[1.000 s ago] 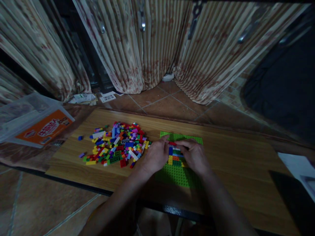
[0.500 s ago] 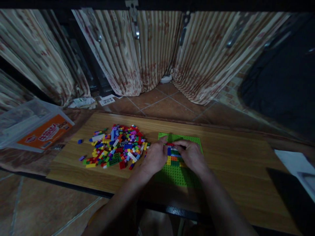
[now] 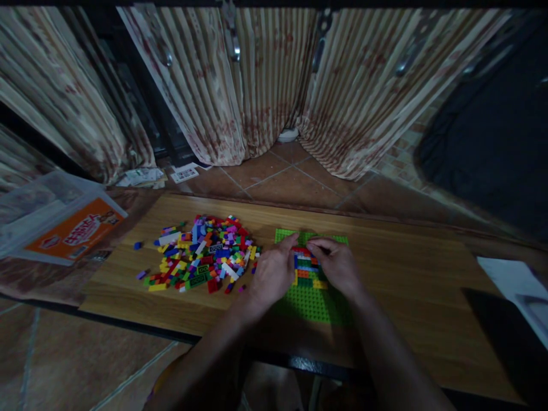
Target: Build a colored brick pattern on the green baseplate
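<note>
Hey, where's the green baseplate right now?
In the head view, the green baseplate lies on the wooden table, right of the loose brick pile, beneath the left hand and right hand.

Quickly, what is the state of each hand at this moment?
Left hand: curled at the left side of the built bricks; grip cannot be told.
Right hand: curled by the red brick; whether it holds it cannot be told.

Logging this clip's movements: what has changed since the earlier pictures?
The left hand has shifted slightly right over the brick build. The right hand has moved slightly forward, baring more of the build's right side. No pickup or release is clear. The green baseplate, brick pile and tub look unmoved.
</note>
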The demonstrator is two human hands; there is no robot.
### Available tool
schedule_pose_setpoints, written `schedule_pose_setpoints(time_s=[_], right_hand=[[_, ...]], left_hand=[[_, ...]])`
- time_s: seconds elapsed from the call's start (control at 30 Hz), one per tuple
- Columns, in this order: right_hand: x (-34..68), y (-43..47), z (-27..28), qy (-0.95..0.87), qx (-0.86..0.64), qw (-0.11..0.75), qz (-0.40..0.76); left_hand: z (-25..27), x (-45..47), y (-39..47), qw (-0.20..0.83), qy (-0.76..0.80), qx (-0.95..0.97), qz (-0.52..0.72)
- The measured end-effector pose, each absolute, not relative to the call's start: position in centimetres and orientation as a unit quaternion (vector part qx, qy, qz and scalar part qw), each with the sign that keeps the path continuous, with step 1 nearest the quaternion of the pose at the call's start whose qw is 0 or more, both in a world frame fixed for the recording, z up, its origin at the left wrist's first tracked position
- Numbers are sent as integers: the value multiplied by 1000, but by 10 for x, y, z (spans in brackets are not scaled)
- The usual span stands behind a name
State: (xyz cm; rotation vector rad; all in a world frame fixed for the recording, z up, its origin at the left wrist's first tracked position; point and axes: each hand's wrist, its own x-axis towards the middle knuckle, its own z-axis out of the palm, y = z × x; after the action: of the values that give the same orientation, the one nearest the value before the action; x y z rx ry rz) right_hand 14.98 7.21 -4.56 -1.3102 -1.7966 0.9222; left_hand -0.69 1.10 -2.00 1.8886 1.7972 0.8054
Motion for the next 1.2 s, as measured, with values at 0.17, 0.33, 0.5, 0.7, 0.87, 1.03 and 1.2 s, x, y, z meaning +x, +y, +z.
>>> schedule_pose_setpoints(time_s=[0.17, 0.33, 0.5, 0.7, 0.87, 1.03, 1.2], right_hand=[[148, 72, -47, -718, -506, 355, 318], [148, 72, -46, -735, -500, 346, 299], [148, 71, -44, -743, -499, 335, 295], [150, 72, -50, -740, -506, 332, 293], [153, 74, -51, -748, -494, 317, 308], [152, 71, -48, -754, -499, 309, 296], [150, 70, -47, -755, -506, 316, 274]], left_hand=[[-22, -6, 9, 162, 645, 707, 239], [-23, -5, 9, 164, 648, 707, 231], [-24, -5, 10, 168, 663, 693, 226], [-25, -2, 6, 173, 653, 698, 238], [-17, -19, 7, 158, 666, 670, 287], [-10, -66, 19, 68, 715, 617, 320], [-6, -102, 19, 35, 741, 629, 231]])
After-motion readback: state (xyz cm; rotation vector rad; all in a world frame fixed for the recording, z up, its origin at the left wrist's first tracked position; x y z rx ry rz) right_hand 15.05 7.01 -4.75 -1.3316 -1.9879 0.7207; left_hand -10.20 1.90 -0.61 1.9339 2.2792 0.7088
